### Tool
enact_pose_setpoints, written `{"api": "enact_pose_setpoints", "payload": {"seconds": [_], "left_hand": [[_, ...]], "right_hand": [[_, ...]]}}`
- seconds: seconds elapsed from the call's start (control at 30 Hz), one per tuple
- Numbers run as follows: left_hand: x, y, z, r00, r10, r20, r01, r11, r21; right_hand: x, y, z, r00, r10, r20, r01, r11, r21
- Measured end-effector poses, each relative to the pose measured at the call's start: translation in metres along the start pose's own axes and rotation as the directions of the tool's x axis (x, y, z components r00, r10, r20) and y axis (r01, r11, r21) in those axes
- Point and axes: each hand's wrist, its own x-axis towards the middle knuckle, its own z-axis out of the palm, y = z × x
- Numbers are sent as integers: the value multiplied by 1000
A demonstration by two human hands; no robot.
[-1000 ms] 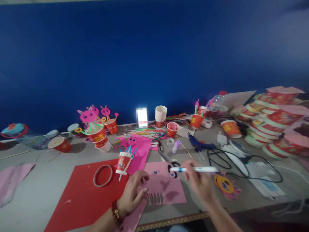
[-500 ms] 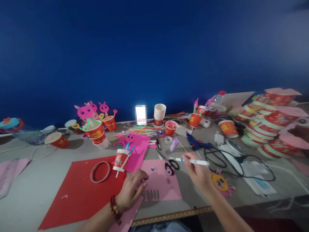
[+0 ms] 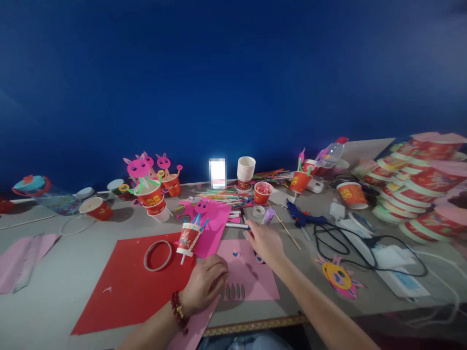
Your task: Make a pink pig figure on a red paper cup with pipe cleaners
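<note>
My right hand (image 3: 264,240) pinches a white marker (image 3: 237,225) with a blue end, near the scissors and the purple glue stick (image 3: 268,217). It partly covers the scissors. My left hand (image 3: 208,279) rests with curled fingers at the left edge of the pink sheet (image 3: 268,287); whether its fingers hold anything is hidden. Several leaf-shaped cutouts (image 3: 233,291) show beside its fingertips, and a small pink piece with a blue heart (image 3: 236,253) lies higher on the sheet. Left of that sheet, a decorated cup (image 3: 188,237) with blue straws leans over magenta paper (image 3: 215,231).
Red paper (image 3: 134,291) bears a tape ring (image 3: 157,255). A blue glue gun (image 3: 304,216) and black cable lie right of a wooden stick (image 3: 288,231). Stacked red cups (image 3: 426,189) crowd the far right; straws and a white cup stack (image 3: 246,169) are at the back.
My right hand has moved left with the marker, from the right of the scissors to over them. My left hand stays by the pink sheet. The whole view has shifted slightly.
</note>
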Motion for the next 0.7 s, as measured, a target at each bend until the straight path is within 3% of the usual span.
{"api": "enact_pose_setpoints", "payload": {"seconds": [0.13,0.27,0.47,0.7], "left_hand": [[2,2,0,1000,-10,17,10,1000,-2],[4,3,0,999,-23,33,22,998,51],[6,1,6,993,-90,79,79,987,137],[8,4,9,987,-133,89,121,984,127]], "right_hand": [[-19,-4,-2,988,-151,43,145,982,124],[-29,-10,9,965,-260,20,250,944,214],[-30,-17,21,974,-228,-1,221,946,238],[-39,-24,8,981,-181,-69,192,857,479]]}}
